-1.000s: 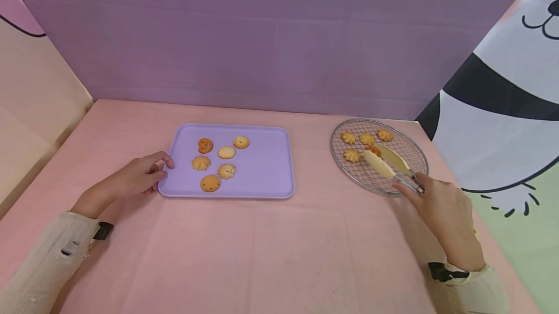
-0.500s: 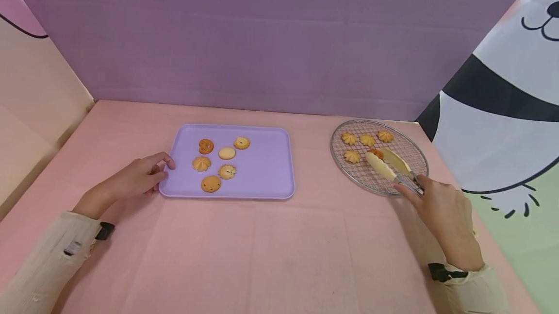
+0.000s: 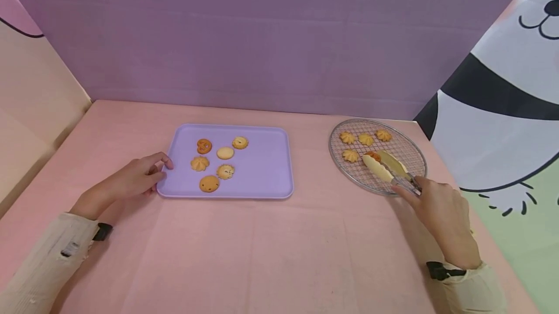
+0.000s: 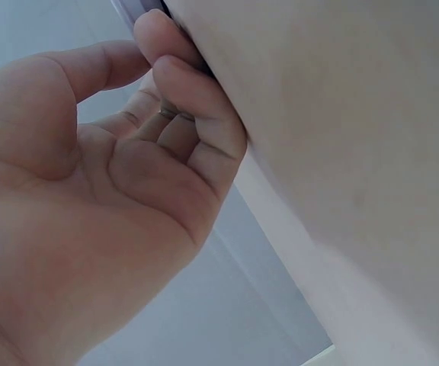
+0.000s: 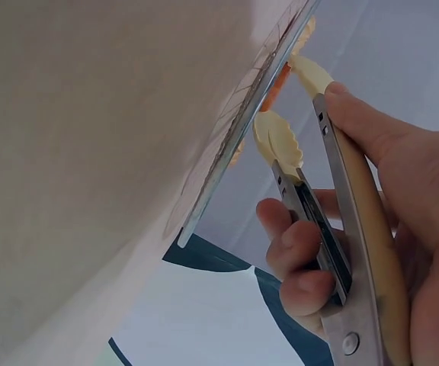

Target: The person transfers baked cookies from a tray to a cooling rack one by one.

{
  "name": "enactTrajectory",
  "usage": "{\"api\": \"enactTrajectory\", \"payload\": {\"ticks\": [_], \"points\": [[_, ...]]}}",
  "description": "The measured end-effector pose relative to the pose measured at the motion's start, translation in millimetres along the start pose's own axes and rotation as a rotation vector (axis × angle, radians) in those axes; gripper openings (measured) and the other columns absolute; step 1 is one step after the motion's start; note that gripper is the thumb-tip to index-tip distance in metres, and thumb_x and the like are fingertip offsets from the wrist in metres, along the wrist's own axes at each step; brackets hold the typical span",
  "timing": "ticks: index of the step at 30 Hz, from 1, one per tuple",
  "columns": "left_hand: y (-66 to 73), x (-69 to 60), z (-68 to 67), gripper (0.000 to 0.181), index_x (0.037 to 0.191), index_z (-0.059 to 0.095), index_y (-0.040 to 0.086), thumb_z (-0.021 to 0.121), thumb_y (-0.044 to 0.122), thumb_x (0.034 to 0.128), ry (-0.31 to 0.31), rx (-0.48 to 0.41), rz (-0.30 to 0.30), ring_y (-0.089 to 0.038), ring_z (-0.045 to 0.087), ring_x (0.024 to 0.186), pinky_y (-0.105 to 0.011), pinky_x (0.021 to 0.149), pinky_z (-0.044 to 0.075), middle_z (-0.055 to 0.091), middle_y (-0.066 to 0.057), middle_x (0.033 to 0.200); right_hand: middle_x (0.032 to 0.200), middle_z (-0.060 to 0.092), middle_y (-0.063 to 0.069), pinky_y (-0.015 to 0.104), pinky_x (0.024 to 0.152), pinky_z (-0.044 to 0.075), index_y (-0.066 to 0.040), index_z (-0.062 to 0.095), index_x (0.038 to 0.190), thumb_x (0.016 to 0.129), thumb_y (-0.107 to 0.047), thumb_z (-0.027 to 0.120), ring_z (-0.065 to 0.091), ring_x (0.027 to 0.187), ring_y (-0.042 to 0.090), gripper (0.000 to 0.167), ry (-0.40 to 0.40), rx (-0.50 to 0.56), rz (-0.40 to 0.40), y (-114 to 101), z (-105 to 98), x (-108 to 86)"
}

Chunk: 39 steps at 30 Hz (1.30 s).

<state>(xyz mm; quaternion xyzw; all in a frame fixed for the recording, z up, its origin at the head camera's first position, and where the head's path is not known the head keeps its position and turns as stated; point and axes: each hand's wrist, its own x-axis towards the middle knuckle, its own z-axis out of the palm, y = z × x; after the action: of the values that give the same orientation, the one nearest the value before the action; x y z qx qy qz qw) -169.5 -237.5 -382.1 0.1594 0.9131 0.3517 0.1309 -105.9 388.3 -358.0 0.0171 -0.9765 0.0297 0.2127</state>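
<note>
My right hand (image 3: pixel 445 217) grips metal tongs (image 3: pixel 377 168) with cream scalloped tips, at the wire rack on the right. Between the tips lies a brown pretzel-shaped cookie (image 3: pixel 372 155), partly hidden by them. In the right wrist view the tongs (image 5: pixel 341 198) are spread, and an orange-brown edge of the cookie (image 5: pixel 275 88) shows at the rack. My left hand (image 3: pixel 135 178) holds the left rim of the lilac tray (image 3: pixel 262 158), index finger over the edge. In the left wrist view the fingers of the left hand (image 4: pixel 128 168) are bent at the tray's rim (image 4: pixel 132 11).
Several star-shaped cookies (image 3: pixel 366 139) sit on the round rack (image 3: pixel 362 173) beside the tongs. On the tray's left half lie several cookies, among them a pretzel cookie (image 3: pixel 204 146) and a round brown one (image 3: pixel 209 183). A purple wall (image 3: pixel 262 37) stands behind the pink tabletop (image 3: pixel 288 246).
The tongs' tips and the pretzel cookie between them have shifted slightly toward me on the rack. The left hand and the tray stay as they were.
</note>
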Motion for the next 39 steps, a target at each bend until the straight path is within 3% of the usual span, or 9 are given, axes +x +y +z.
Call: {"api": "enactTrajectory", "payload": {"ticks": [10, 21, 24, 26, 30, 34, 39], "points": [[-0.9, 0.6, 0.9, 0.019, 0.117, 0.052, 0.007, 0.053, 0.004, 0.0980, 0.010, 0.004, 0.001, -0.015, 0.053, 0.056, -0.026, 0.048, 0.043, 0.051, -0.002, 0.066, 0.048, 0.030, -0.001, 0.034, 0.034, 0.021, -0.001, 0.070, 0.099, 0.078, -0.050, 0.080, 0.033, 0.042, 0.021, 0.054, 0.045, 0.003, -0.004, 4, 2, -0.7], [-2.5, 0.6, 1.4, 0.019, 0.117, 0.052, 0.007, 0.053, 0.004, 0.0981, 0.010, -0.004, -0.002, -0.016, 0.053, 0.055, -0.026, 0.047, 0.042, 0.051, -0.002, 0.066, 0.049, 0.036, 0.002, 0.034, 0.037, 0.024, 0.001, 0.068, 0.114, 0.081, -0.056, 0.075, 0.038, 0.045, 0.023, 0.066, -0.023, 0.009, 0.059, 8, 1, 1.6], [-1.9, 1.1, 0.7, 0.019, 0.117, 0.053, 0.007, 0.053, 0.004, 0.0980, 0.011, -0.002, -0.001, -0.016, 0.053, 0.055, -0.026, 0.046, 0.042, 0.051, -0.002, 0.066, 0.050, 0.036, 0.001, 0.034, 0.037, 0.023, 0.000, 0.069, 0.111, 0.081, -0.057, 0.074, 0.037, 0.045, 0.022, 0.065, -0.025, 0.014, 0.073, 10, 1, 1.7], [-1.4, 1.7, 0.4, 0.019, 0.117, 0.053, 0.007, 0.053, 0.005, 0.0982, 0.009, 0.003, 0.000, -0.016, 0.053, 0.055, -0.026, 0.047, 0.042, 0.051, -0.002, 0.066, 0.051, 0.036, 0.001, 0.033, 0.037, 0.022, -0.002, 0.068, 0.102, 0.080, -0.058, 0.075, 0.036, 0.045, 0.021, 0.060, -0.006, 0.018, 0.076, 10, 1, 1.3], [-1.7, 1.6, -0.2, 0.019, 0.117, 0.052, 0.007, 0.053, 0.005, 0.0986, 0.004, 0.006, -0.007, -0.017, 0.053, 0.056, -0.026, 0.047, 0.043, 0.052, -0.003, 0.067, 0.054, 0.045, 0.005, 0.033, 0.037, 0.022, -0.004, 0.060, 0.090, 0.073, -0.058, 0.080, 0.038, 0.042, 0.022, 0.060, 0.105, 0.040, 0.048, 8, 2, 3.0], [-2.1, 0.9, -0.3, 0.018, 0.117, 0.052, 0.007, 0.053, 0.005, 0.0988, 0.000, 0.003, -0.015, -0.017, 0.053, 0.056, -0.026, 0.047, 0.043, 0.052, -0.003, 0.067, 0.056, 0.047, 0.009, 0.033, 0.039, 0.023, -0.002, 0.060, 0.102, 0.067, -0.057, 0.083, 0.040, 0.045, 0.024, 0.069, 0.197, 0.066, 0.019, 1, 0, 5.9], [-1.1, 1.2, 0.4, 0.018, 0.116, 0.051, 0.006, 0.052, 0.004, 0.0985, -0.008, -0.005, -0.003, -0.016, 0.053, 0.054, -0.027, 0.046, 0.044, 0.052, -0.003, 0.066, 0.053, 0.042, 0.005, 0.033, 0.039, 0.024, -0.002, 0.063, 0.115, 0.068, -0.059, 0.082, 0.041, 0.046, 0.023, 0.076, 0.187, 0.068, -0.014, -8, -3, 3.9]]}}
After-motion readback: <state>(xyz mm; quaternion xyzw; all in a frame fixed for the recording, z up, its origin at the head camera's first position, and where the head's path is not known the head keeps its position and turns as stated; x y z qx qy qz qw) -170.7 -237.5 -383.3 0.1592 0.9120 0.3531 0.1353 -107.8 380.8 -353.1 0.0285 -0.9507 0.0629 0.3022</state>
